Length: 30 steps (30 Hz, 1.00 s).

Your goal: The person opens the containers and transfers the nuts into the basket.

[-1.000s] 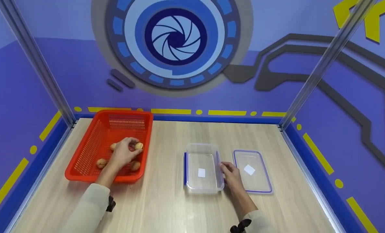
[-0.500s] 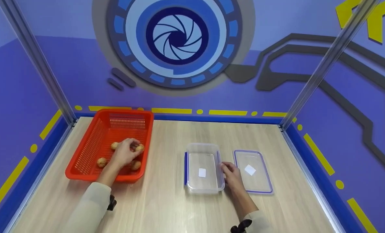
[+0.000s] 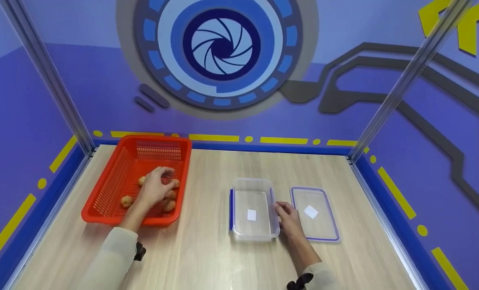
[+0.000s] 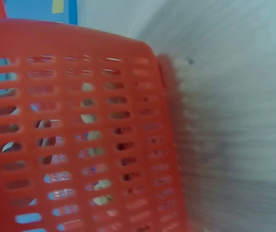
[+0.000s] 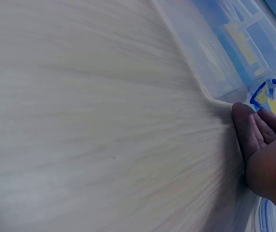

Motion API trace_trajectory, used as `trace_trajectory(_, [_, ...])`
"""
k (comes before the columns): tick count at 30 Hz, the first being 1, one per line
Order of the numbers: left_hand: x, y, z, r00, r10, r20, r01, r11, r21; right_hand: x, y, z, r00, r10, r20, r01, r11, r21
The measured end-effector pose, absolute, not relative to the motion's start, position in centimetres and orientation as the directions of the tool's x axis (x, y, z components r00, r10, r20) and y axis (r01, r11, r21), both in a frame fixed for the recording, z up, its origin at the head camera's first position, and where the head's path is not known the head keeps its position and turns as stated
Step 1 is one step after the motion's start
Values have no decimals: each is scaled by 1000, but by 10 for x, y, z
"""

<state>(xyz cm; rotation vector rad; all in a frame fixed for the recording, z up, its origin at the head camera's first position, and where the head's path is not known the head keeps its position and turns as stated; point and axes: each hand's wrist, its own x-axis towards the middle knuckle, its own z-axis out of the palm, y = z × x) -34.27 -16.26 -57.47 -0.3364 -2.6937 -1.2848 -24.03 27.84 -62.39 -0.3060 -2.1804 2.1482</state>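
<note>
My left hand (image 3: 155,188) is inside the red basket (image 3: 102,189), over several walnuts (image 3: 169,206). Its thumb and fingers stand apart, and the thumb tip overlaps a walnut at the basket's right side. Another walnut (image 3: 127,201) lies to the left of the wrist. In the left wrist view the slotted wall of the basket (image 4: 84,145) hides the hand. My right hand (image 3: 289,221) rests against the right side of a clear plastic container (image 3: 251,233). The right wrist view shows its fingers (image 5: 246,128) extended, tips right at the container's lower corner (image 5: 215,94).
The container's clear lid (image 3: 320,227), with a blue-purple edge, lies flat to the right, behind the right hand. White labels mark container and lid. Blue-purple walls and metal posts enclose the wooden table (image 3: 207,249) at the back and sides.
The left hand's fingers have spread apart from the thumb, and the walnut between them has been let go; more walnuts show beneath. The right hand and container have stayed still.
</note>
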Motion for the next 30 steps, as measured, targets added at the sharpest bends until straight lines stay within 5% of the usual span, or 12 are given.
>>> trace_trajectory(18, [-321, -105, -523, -894, 247, 373, 448, 502, 740, -258, 289, -656, -968, 204, -145, 159, 52, -986])
trace_trajectory(26, [-314, -72, -511, -882, 254, 396, 470, 452, 758, -256, 311, -638, -965, -8, -262, 261, 46, -964])
trace_trajectory(30, [-314, -58, -511, -886, 258, 385, 463, 480, 745, -256, 317, -614, -974, -44, -222, 211, 178, -961])
